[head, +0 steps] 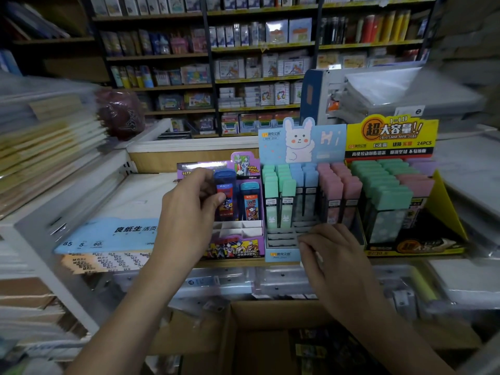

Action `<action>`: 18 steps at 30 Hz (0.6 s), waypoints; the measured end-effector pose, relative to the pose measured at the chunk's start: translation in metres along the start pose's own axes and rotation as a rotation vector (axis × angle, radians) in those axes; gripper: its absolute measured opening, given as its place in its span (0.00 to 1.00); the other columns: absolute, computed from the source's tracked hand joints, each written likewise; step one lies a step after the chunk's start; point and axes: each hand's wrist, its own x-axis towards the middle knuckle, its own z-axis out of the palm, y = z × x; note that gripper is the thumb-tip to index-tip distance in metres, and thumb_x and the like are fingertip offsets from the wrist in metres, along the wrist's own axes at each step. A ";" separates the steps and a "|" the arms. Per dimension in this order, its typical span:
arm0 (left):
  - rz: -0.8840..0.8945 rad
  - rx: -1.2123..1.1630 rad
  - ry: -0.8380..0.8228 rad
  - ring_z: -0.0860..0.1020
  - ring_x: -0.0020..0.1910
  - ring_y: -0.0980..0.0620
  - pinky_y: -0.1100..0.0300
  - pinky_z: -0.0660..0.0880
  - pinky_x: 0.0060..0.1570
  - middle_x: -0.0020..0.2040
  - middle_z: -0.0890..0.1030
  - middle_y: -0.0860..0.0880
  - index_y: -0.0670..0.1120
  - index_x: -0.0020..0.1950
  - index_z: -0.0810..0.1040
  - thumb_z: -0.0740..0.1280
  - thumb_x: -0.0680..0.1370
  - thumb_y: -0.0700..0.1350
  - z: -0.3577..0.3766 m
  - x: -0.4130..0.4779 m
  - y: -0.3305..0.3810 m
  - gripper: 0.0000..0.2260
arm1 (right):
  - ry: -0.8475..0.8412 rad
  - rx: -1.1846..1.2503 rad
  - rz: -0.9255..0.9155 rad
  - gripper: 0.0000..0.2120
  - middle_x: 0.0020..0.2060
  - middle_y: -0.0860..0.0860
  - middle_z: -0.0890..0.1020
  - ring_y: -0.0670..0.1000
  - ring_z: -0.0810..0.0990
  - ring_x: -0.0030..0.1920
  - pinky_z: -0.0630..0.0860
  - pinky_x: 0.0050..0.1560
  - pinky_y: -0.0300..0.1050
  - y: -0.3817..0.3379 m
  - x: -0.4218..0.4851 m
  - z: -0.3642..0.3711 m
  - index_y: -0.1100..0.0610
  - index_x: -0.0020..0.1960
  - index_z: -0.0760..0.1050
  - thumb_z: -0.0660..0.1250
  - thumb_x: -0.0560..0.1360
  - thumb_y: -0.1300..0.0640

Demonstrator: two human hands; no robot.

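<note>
Nearest, at the bottom, an open cardboard box [265,318] is standing below the shelf. Above it, flat packs in clear plastic [270,282] are lying in a row, too blurred to count.

The right hand [335,255] is resting at the front rim of the pale blue display box [282,255]. Its fingers [308,246] are curling down there, but I cannot tell if they are gripping anything.

The left hand [189,212] is gripping the dark blue lead case [225,182], thumb on the front & other fingers behind. The case is standing upright in the purple display box [238,247], back row, left side. Just beside it, on its right, 1 light blue case [250,203] is standing, so 2 cases are showing in this box. The hand is covering the box's left part.

3 display boxes are standing side by side on the wooden shelf [230,264]: the purple one, the pale blue one w/ a rabbit card, & the yellow display box [449,212]. The pale blue one is holding cases in 6 columns: 2 green, 2 blue, 2 pink. The yellow one is holding green, pink & lilac cases.

Left of the purple box a blue paper pack [108,234] is lying, & stacks of notebooks [48,147] are showing blurred at far left. Behind, approx. 3 bays of shop shelves [259,47] are filling the wall w/ stationery.
</note>
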 end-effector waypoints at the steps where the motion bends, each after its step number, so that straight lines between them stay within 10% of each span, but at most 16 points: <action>1: -0.001 0.017 0.013 0.79 0.44 0.67 0.76 0.70 0.40 0.41 0.80 0.62 0.55 0.52 0.78 0.72 0.78 0.37 0.001 -0.001 0.000 0.13 | 0.001 0.002 0.003 0.08 0.43 0.52 0.81 0.54 0.78 0.45 0.78 0.45 0.53 0.000 0.000 0.000 0.60 0.47 0.83 0.65 0.79 0.60; 18: -0.005 0.146 0.063 0.80 0.41 0.55 0.62 0.71 0.39 0.40 0.80 0.57 0.48 0.53 0.80 0.73 0.78 0.41 0.008 0.001 -0.001 0.06 | 0.000 0.005 0.010 0.10 0.45 0.51 0.81 0.53 0.78 0.46 0.78 0.47 0.51 0.001 -0.002 -0.001 0.58 0.48 0.83 0.64 0.79 0.58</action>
